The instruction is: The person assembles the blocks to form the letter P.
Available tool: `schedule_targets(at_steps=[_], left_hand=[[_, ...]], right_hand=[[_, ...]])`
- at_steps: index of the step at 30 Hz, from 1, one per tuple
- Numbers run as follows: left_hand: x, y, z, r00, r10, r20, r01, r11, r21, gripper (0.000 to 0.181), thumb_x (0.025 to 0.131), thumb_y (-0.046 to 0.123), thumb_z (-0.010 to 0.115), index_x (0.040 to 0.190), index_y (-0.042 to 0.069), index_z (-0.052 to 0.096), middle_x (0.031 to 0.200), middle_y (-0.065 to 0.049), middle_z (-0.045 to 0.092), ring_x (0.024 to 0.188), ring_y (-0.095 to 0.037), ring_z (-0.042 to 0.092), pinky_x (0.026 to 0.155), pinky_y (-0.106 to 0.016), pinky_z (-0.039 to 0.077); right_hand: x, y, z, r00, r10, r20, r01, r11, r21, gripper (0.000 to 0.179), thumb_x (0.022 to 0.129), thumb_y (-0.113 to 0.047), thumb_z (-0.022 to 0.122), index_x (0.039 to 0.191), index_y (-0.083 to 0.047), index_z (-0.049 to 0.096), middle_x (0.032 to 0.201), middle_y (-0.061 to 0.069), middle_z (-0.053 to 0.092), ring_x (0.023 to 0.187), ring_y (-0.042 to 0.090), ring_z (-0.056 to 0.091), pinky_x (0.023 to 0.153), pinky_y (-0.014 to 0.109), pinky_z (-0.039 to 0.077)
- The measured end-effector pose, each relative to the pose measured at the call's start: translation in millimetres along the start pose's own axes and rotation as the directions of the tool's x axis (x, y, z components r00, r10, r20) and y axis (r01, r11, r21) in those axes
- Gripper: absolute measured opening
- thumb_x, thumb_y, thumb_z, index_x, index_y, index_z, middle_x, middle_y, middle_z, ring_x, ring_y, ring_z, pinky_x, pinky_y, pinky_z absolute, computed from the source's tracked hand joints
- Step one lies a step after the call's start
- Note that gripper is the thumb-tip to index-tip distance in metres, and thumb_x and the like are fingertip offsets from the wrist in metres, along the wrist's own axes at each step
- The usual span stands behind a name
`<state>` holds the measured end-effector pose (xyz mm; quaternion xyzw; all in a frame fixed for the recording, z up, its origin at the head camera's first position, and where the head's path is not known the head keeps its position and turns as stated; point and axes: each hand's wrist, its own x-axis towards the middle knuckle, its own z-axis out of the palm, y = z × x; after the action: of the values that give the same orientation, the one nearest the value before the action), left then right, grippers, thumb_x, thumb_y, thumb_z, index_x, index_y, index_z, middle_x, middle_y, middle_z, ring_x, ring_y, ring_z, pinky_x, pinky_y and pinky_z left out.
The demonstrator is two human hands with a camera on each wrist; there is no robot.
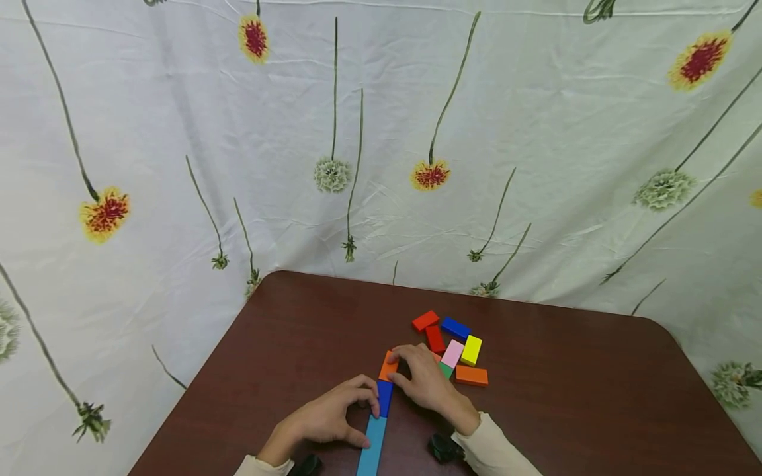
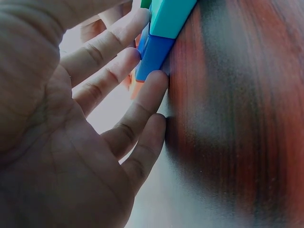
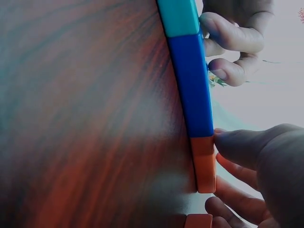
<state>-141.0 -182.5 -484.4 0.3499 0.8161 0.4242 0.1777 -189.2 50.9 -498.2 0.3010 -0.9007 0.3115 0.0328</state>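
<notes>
A row of end-to-end blocks runs away from me: a light blue block (image 1: 372, 444), a dark blue block (image 1: 385, 398) and an orange block (image 1: 387, 365). My left hand (image 1: 329, 413) rests beside the row, its thumb and fingertips spread at the light blue block and its join with the dark blue one. With thumb and fingers, my right hand (image 1: 427, 383) holds the orange block at the far end, covering part of it. In the right wrist view, the thumb meets the orange block (image 3: 204, 166) near its join with the dark blue block (image 3: 194, 85).
Right of the row lie several loose blocks, including a red block (image 1: 426, 321), a blue block (image 1: 456, 328), a yellow block (image 1: 471, 350), a pink block (image 1: 452, 354) and another orange block (image 1: 472, 376). The brown table (image 1: 571, 370) ends before a flowered cloth (image 1: 393, 218).
</notes>
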Motion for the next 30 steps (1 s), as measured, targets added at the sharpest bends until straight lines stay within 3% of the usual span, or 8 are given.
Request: schedule_targets(at_steps=[22,30], left_hand=[[-0.7,-3.5,-1.3,0.999,0.033,0.015,-0.033,0.999,-0.006,0.027,0.081,0.030,0.084,0.100,0.021,0.068,0.122,-0.001,0.053,0.112,-0.005,0.047,0.101,-0.028,0.040],[-0.7,-3.6,-0.8,1.000,0.024,0.018,-0.024,1.000,0.000,0.026,0.081,0.030,0.084,0.100,0.020,0.068,0.122,-0.001,0.053,0.112,-0.005,0.046,0.101,-0.028,0.040]], right_hand=[[-2.0,-1.9,-0.5,1.000,-0.017,0.002,0.017,1.000,-0.004,0.018,0.093,-0.017,0.072,0.110,-0.011,0.068,0.124,0.009,0.067,0.106,0.024,0.057,0.094,0.041,0.045],[-3.2,1.3,-1.1,0.999,-0.016,-0.043,0.017,1.000,0.007,0.019,0.092,-0.019,0.073,0.109,-0.011,0.069,0.125,0.010,0.067,0.106,0.024,0.057,0.091,0.039,0.046]])
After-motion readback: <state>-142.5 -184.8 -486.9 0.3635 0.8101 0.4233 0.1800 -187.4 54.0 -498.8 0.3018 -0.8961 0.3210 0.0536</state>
